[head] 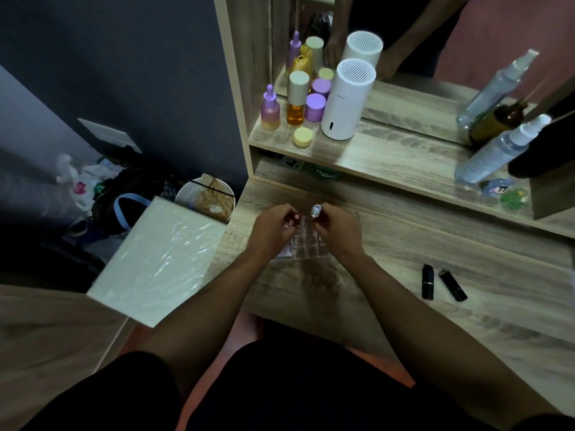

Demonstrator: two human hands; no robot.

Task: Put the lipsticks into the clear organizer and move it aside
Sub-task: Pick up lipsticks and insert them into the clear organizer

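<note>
My two hands are over the clear organizer [306, 248], which sits on the bench [389, 293] right in front of me. It has many little square cups. The ones I can see look bare, but my hands hide the far ones.

My left hand [272, 230] has its fingers pinched on a small red lipstick [295, 216]. My right hand [337, 230] has its fingers pinched on a lipstick with a shiny clear top [315, 210], held upright. Both are just above the far end of the organizer. I cannot tell if they touch it.

Two black lipsticks [427, 282] lie on the bench to my right, well apart from the organizer. They lie side by side, near each other.

The bench is pale wood. A shelf [389, 157] runs along the back. On it stand a white round can [347, 99], purple and yellow bottles [295, 99], a purple jar [315, 107] and a spray bottle [497, 150]. A mirror [435, 42] stands behind them.

To my left, a white box [158, 259] is by the bench edge. A bin [207, 197] and bags [87, 185] sit on the floor by a dark wall.
</note>
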